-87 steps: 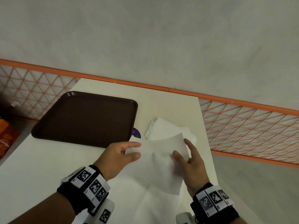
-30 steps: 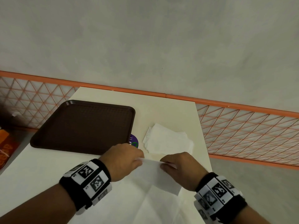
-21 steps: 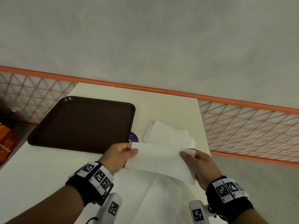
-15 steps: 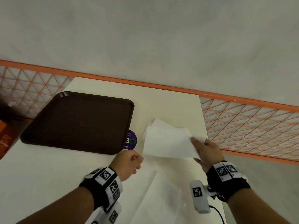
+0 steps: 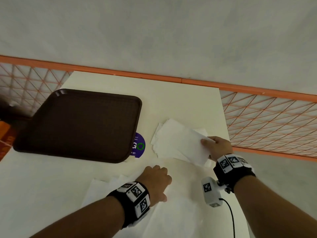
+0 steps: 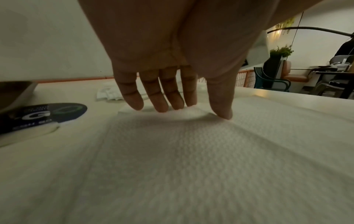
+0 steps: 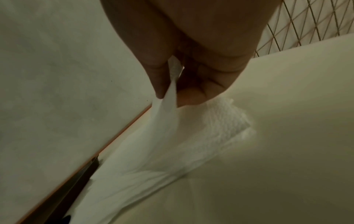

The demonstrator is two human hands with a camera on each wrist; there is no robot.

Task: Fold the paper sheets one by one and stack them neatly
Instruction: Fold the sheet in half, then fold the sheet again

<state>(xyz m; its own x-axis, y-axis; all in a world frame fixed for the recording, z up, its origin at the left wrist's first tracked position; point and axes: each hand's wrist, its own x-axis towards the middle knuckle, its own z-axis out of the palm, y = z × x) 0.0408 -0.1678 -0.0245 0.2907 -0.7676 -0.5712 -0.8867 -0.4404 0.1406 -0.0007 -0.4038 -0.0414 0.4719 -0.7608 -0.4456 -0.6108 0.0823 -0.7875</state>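
On the tabletop, the right hand now lays the folded sheet on the stack, so one more is nearly done. Left wrist view: the left hand, fingers straight, has let go and touches the flat sheets. Right wrist view: thumb and finger pinch the sheet's edge, perhaps just touching down.

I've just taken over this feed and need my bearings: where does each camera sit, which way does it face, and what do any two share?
Head: worn on the head, looking forward and down at the table; both forearms, left hand, right hand show.
Left wrist: under the left hand, looking along its fingers to the unfolded sheets.
Right wrist: under the right hand, looking at the folded sheet it pinches.
Shared: head and left wrist both show the purple sticker.
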